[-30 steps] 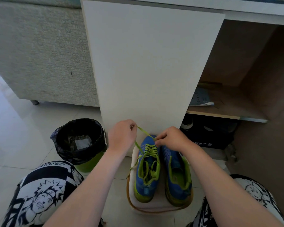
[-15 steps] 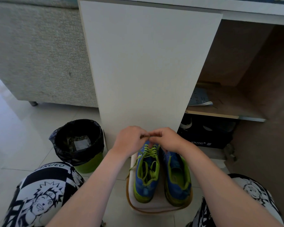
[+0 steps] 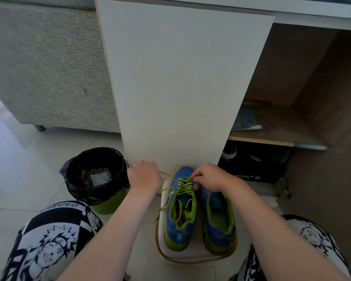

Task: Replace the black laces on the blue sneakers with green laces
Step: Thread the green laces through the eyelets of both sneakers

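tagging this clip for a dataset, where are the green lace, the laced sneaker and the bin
green lace (image 3: 183,185): head view, on the crossed rows over the tongue.
laced sneaker (image 3: 183,170): head view, on its blue toe.
bin (image 3: 109,204): head view, on its green outer wall below the black bag.

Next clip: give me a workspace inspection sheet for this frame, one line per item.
Surface: white stool on tiled floor, bearing both shoes.
Job's things: laced sneaker threaded with green lace; other sneaker beside it, no lace visible; black laces, nothing seen.
Clutter: bin with black liner, left of stool.
Hands: left hand grips a lace end; right hand pinches lace near the toe.
Cables: nothing seen.
Surroundings: white cabinet panel, sofa, shelf with papers, black shoebox.
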`<state>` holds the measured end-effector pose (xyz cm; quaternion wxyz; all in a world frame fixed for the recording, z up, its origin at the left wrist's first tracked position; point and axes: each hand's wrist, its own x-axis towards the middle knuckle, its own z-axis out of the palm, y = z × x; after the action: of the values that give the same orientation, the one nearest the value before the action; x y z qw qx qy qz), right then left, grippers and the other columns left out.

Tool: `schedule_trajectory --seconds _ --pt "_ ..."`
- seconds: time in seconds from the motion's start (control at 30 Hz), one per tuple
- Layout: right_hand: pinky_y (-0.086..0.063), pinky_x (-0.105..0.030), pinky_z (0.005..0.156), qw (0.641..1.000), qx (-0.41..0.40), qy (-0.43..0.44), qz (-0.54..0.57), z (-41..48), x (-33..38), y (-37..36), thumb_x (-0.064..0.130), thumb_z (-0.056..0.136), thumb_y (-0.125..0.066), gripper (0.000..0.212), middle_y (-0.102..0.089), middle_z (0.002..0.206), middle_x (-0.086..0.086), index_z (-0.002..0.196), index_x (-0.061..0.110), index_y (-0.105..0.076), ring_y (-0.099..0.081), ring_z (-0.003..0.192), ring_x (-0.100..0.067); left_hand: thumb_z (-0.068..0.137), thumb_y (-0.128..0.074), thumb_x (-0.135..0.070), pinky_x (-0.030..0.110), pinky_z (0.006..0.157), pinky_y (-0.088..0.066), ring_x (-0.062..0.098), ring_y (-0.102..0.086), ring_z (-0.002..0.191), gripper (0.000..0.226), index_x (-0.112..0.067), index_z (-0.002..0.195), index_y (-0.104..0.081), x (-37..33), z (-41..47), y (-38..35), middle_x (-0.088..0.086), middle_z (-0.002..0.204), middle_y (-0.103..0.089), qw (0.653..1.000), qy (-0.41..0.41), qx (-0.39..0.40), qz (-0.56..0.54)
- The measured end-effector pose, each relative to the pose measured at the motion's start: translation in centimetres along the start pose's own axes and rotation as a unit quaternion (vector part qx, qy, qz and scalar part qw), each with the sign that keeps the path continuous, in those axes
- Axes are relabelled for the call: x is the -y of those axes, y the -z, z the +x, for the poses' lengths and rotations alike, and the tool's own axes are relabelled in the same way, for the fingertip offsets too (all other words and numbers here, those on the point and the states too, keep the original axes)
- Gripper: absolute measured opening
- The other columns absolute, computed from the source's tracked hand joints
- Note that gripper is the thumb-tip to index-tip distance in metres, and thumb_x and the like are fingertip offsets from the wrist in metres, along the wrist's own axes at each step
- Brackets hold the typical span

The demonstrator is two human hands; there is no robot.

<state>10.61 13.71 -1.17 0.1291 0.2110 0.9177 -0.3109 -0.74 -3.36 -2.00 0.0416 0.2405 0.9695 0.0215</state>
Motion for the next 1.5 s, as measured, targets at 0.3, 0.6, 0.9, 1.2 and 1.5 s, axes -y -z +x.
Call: schedule_trajectory --seconds 0.3,0.6,0.9,1.2,1.5 --pt "-0.048 -0.029 0.062 0.994 -0.103 -0.002 -0.038 0.1 1.1 -0.1 0.054 0.076 -0.075 0.031 -0.068 0.061 0.005 0.062 0.026 -0.076 -0.063 0.064 -0.013 0.091 -0.063 -0.024 0.023 0.084 -0.046 0.011 -0.064 0.1 0.034 -0.028 0.125 -0.066 -2.9 -0.2 -0.9 -0.005 0.114 -0.07 0.909 -0.197 0.129 -0.344" --pt "-0.057 -0.035 0.073 0.997 -0.074 -0.003 0.039 0.4 0.4 -0.6 0.026 0.085 -0.072 0.016 -0.075 0.073 0.006 0.07 0.025 -0.078 -0.069 0.073 -0.014 0.091 -0.047 -0.006 0.027 0.066 -0.058 0.016 -0.07 0.066 0.035 -0.024 0.101 -0.075 -2.7 -0.4 -0.8 -0.001 0.085 -0.072 0.917 -0.142 0.149 -0.343" --pt "-0.058 -0.036 0.07 0.994 -0.044 -0.087 -0.04 0.2 -0.5 -1.5 0.044 0.075 -0.078 0.031 -0.076 0.08 -0.004 0.081 0.014 -0.08 -0.071 0.08 -0.02 0.093 -0.058 -0.029 0.033 0.074 -0.052 0.015 -0.065 0.084 0.019 -0.019 0.09 -0.074 -2.8 -0.4 -1.1 -0.002 0.092 -0.072 0.954 -0.12 0.089 -0.258" --pt "-0.039 -0.026 0.048 0.98 -0.006 -0.182 0.075 0.3 -2.1 -2.8 0.027 0.085 -0.075 0.026 -0.076 0.09 -0.015 0.093 0.002 -0.076 -0.047 0.051 -0.02 0.092 -0.062 -0.038 0.03 0.08 -0.049 0.017 -0.064 0.099 0.013 -0.029 0.096 -0.071 -3.3 -1.0 -2.4 -0.007 0.104 -0.071 0.964 -0.135 0.082 -0.213" --pt "-0.028 -0.022 0.047 0.968 -0.007 -0.204 0.145 1.2 -3.9 -3.1 0.02 0.08 -0.071 0.015 -0.067 0.11 -0.027 0.088 0.007 -0.072 -0.029 0.047 -0.017 0.096 -0.051 -0.037 0.028 0.069 -0.042 0.024 -0.064 0.097 0.022 -0.027 0.1 -0.07 -4.4 -1.8 -4.2 -0.003 0.105 -0.07 0.972 -0.186 0.047 -0.137"
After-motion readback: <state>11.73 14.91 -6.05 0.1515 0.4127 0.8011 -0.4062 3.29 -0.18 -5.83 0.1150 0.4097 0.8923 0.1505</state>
